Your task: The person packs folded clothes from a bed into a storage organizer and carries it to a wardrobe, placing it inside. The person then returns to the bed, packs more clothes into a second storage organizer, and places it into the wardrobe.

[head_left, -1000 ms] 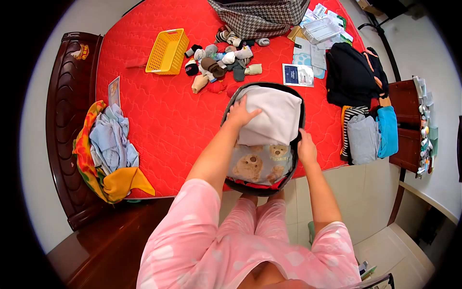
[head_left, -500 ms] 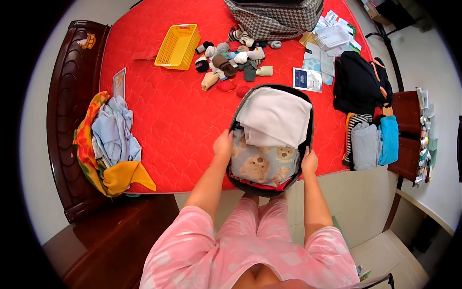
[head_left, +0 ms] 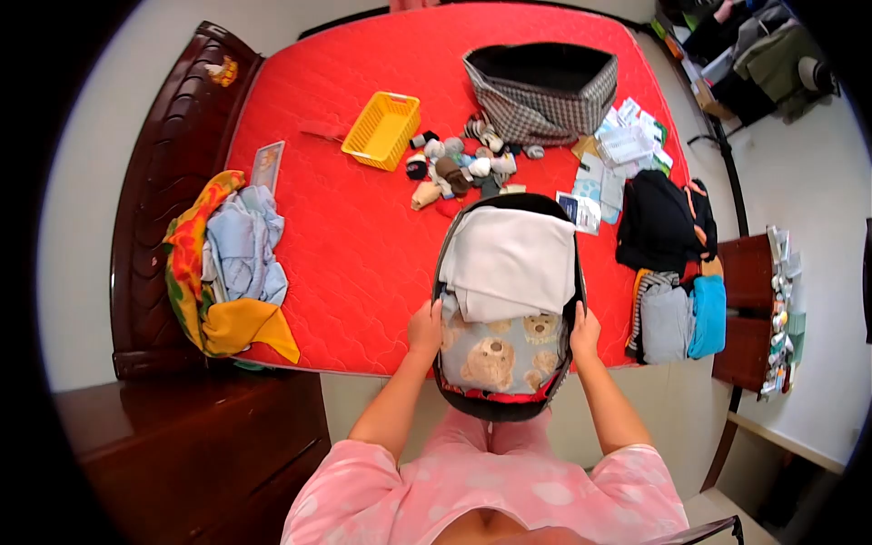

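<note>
Between my two hands is a dark, oval-ended fabric storage case [head_left: 495, 408], its top open. My left hand [head_left: 424, 329] grips its left rim, and my right hand [head_left: 586, 334] grips the right rim. Inside lie a folded white cloth [head_left: 511, 259] at the far end and a grey cloth printed with teddy bears [head_left: 490, 361] at the near end. Some red fabric shows beneath the bear cloth. The case is held over the near edge of the red bed [head_left: 354, 300].
Rolled socks [head_left: 454, 173], a yellow basket [head_left: 382, 132] and a houndstooth storage bag [head_left: 554, 104] sit farther back on the bed. Crumpled clothes [head_left: 241, 245] lie at the left. Black clothing [head_left: 661, 218] and folded clothes [head_left: 666, 322] are on the right, near papers and a clear tray [head_left: 625, 145].
The case, still in both hands, has come closer to my body. My view has tilted up, so the houndstooth bag and far bed edge show more fully.
</note>
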### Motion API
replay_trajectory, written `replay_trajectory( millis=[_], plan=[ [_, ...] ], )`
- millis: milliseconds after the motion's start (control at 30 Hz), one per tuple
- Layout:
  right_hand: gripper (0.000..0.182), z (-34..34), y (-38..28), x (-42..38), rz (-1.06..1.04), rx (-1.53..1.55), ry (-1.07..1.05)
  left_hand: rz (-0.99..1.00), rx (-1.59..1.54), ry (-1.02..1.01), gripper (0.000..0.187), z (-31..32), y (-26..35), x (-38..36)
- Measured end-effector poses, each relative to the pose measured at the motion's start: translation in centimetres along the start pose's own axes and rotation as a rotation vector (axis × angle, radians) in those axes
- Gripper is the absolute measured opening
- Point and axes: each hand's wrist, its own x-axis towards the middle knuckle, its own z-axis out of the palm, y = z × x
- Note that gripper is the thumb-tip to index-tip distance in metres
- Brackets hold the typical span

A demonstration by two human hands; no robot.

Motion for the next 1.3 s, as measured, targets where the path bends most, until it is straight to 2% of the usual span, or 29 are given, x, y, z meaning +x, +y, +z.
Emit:
replay_trajectory(
  millis=[133, 367, 467, 533, 633, 700, 767, 833, 900, 933, 1000, 1133, 1200, 1300],
  plan=[
    [0.044, -2.6, -3.0, 0.5, -0.123, 0.134, -0.070, -0.014, -0.136, 0.157, 0.041, -4.4, 1.8, -4.4],
    [0.046, -4.8, -10.5, 0.1, -0.139, 0.544, -0.316, -0.117, -0.588, 0.508, 0.037, -9.9, 5.3, -12.8],
    [0.045, -5.5, -14.7, -1.9, -0.134, 0.769, -0.455, -0.165, -0.614, 0.719, 0.036, -11.5, 7.6, -17.9],
    [0.044, -6.4, -17.3, -3.7, -0.185, 0.737, -0.567, -0.215, -0.601, 0.835, 0.036, -12.4, 6.7, -21.5],
    [0.045, -6.9, -21.2, -7.1, -0.242, 0.697, -0.671, -0.290, -0.562, 1.014, 0.037, -14.7, 8.7, -27.0],
    [0.046, -7.2, -23.1, -9.0, -0.270, 0.711, -0.747, -0.373, -0.551, 1.065, 0.039, -15.5, 9.3, -30.4],
    [0.047, -7.7, -25.7, -12.7, -0.309, 0.667, -0.849, -0.430, -0.519, 1.113, 0.040, -17.6, 8.5, -34.3],
    [0.046, -7.3, -27.1, -16.3, -0.351, 0.630, -0.950, -0.415, -0.554, 1.263, 0.042, -19.6, 9.1, -37.9],
    [0.047, -7.5, -29.5, -21.5, -0.345, 0.701, -1.037, -0.542, -0.503, 1.283, 0.042, -22.0, 9.3, -42.5],
    [0.048, -8.3, -29.6, -22.0, -0.352, 0.671, -1.111, -0.573, -0.449, 1.344, 0.042, -22.0, 11.5, -44.3],
    [0.049, -9.2, -31.3, -28.1, -0.356, 0.685, -1.175, -0.545, -0.489, 1.447, 0.043, -22.4, 7.9, -48.7],
    [0.049, -8.3, -30.9, -38.8, -0.415, 0.552, -1.346, -0.584, -0.514, 1.598, 0.043, -24.2, 5.2, -59.6],
    [0.049, -9.4, -32.2, -45.3, -0.428, 0.522, -1.421, -0.593, -0.548, 1.695, 0.042, -26.8, 5.7, -65.3],
    [0.048, -10.4, -28.0, -54.0, -0.437, 0.606, -1.484, -0.662, -0.494, 1.795, 0.041, -24.4, 4.5, -74.7]
  ],
)
